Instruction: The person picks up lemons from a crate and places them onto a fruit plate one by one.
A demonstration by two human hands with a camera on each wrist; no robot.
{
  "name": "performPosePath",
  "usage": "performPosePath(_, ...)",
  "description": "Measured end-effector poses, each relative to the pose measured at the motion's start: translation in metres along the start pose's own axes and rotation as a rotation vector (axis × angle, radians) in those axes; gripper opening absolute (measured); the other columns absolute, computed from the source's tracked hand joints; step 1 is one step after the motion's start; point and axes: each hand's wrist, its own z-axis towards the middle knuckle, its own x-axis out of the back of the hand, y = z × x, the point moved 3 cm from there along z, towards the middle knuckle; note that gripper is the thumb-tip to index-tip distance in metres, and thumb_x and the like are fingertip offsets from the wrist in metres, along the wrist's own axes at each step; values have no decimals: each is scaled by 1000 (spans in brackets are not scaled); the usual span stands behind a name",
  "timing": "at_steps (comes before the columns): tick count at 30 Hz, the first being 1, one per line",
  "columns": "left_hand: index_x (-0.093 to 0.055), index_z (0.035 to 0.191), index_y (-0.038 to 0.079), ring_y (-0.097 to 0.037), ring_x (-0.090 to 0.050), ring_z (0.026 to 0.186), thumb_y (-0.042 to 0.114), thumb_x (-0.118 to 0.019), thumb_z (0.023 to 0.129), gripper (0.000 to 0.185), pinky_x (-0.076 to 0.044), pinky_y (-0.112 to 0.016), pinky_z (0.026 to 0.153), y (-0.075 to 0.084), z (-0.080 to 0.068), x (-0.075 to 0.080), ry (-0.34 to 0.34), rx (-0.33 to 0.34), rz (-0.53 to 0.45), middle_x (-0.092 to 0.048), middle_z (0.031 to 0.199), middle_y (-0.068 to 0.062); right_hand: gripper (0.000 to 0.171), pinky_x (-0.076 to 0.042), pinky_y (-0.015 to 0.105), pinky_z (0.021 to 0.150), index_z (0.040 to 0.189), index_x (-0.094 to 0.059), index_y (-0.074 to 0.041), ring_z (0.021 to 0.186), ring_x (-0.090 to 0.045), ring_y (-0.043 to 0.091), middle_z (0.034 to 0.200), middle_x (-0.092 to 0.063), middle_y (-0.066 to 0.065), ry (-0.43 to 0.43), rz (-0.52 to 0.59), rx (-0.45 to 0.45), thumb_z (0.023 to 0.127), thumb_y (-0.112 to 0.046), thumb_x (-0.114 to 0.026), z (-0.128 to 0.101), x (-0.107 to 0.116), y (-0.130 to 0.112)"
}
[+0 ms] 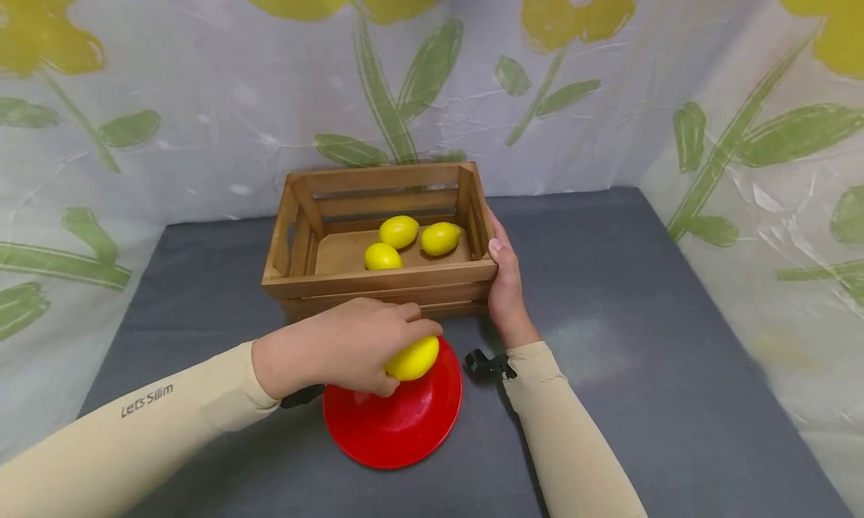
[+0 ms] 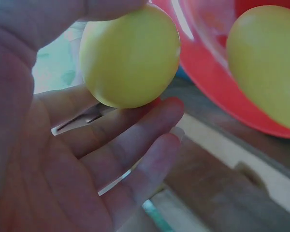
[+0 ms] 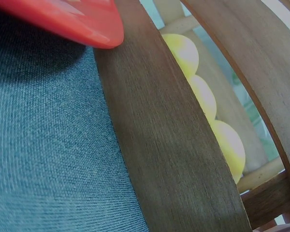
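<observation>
Four yellow plastic lemons total, but going big to small: the grey cloth-covered counter [image 1: 641, 338] carries everything, with a flower-print sheet [image 1: 202, 91] hung behind it. Sitting mid-counter is the slatted brown wooden crate [image 1: 378, 282], and the right hand [image 1: 505, 282] is wrapped round its right end, thumb over the rim, fingers hidden behind the side, so it's bracing the box and carrying nothing else. Just in front of the crate is the round red plastic plate [image 1: 394, 428], nearly touching the front slat. The left hand [image 1: 344, 345] is curled over the top of one yellow lemon [image 1: 413, 358], holding it right above the plate's far edge; the left wrist view shows the lemon [image 2: 129, 55] pinched up near the thumb with the lower fingers [image 2: 135, 140] fairly loose under it. Three more lemons [image 1: 403, 242] lie together on the crate floor, toward the back right.

What could go wrong, I reckon: that grip looks light, and a smooth round fruit could slip out and roll off the plate. It could also clip the crate's front rim and bounce away.
</observation>
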Motion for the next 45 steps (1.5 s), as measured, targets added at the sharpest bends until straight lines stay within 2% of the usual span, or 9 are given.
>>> performPosePath(7,-60,150,22,-15,-60,96,33,-94,78,80,-58,-35,84,-7,11,-13,27,16,7,-65,125,0,76,-26,60,128,169,-38,-32,158,-36,32,175,-35,-5,0,-15,9,97,-57,-34,4,0,-3)
performPosePath(13,-59,151,25,-15,-60,96,35,-95,76,84,-58,-33,82,-11,15,-25,8,62,5,-65,128,0,75,-27,59,128,169,-38,-32,157,-38,30,174,-35,-5,0,-27,8,98,-56,-33,1,1,-1)
performPosePath(20,-60,150,26,-14,-59,98,35,-97,74,86,-57,-34,82,-12,19,-36,-1,64,-5,-65,124,2,74,-27,61,128,168,-38,-35,157,-36,34,174,-36,-7,0,-12,-4,97,-57,-34,-2,0,2)
performPosePath(27,-59,150,26,-14,-59,99,35,-97,73,86,-57,-34,83,-15,21,-39,-11,67,-7,-65,123,2,75,-27,62,127,168,-38,-31,155,-38,33,173,-36,-4,11,-16,7,97,-55,-34,0,1,1)
performPosePath(45,-60,148,26,-13,-58,97,34,-97,74,83,-56,-34,81,-20,24,-42,3,63,-26,-64,119,4,76,-27,62,127,169,-37,-31,157,-36,33,174,-34,-3,5,-21,-1,97,-55,-34,1,0,2)
